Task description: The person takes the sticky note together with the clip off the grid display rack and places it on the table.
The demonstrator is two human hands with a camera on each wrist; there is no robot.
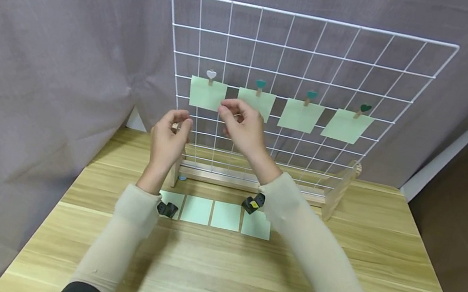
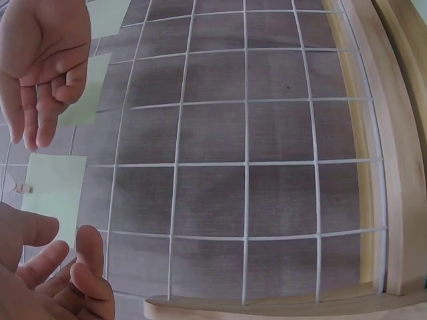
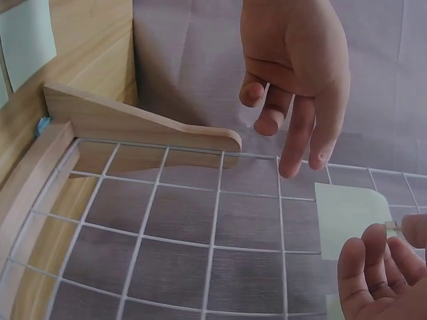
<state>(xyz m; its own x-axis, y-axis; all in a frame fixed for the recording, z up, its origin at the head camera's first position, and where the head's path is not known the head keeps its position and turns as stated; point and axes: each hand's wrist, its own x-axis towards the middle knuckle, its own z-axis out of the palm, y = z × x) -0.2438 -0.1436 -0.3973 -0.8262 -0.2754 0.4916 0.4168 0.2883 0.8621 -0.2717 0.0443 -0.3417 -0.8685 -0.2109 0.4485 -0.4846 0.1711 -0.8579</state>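
My left hand point(image 1: 170, 137) is raised before the lower left of a white wire grid point(image 1: 311, 52). Its fingers are loosely bent, and nothing shows between them. My right hand point(image 1: 244, 127), also without anything visible in it, hovers by the lower right corner of the leftmost green paper square point(image 1: 206, 94). A small wooden clip with a white heart point(image 1: 211, 75) fastens that square to the grid. Further right hang a second square point(image 1: 258, 100), partly behind my right hand, a third point(image 1: 300, 116) and a fourth point(image 1: 347, 127), each under a green heart clip point(image 1: 312, 95).
Several pale green squares point(image 1: 226, 216) lie in a row on the wooden table point(image 1: 211, 272); my wrist cameras overlap the end ones. A wooden stand point(image 1: 219, 178) bears the grid. Grey cloth point(image 1: 70, 33) hangs behind. One small blue thing point(image 1: 182, 177) lies near the stand's left foot.
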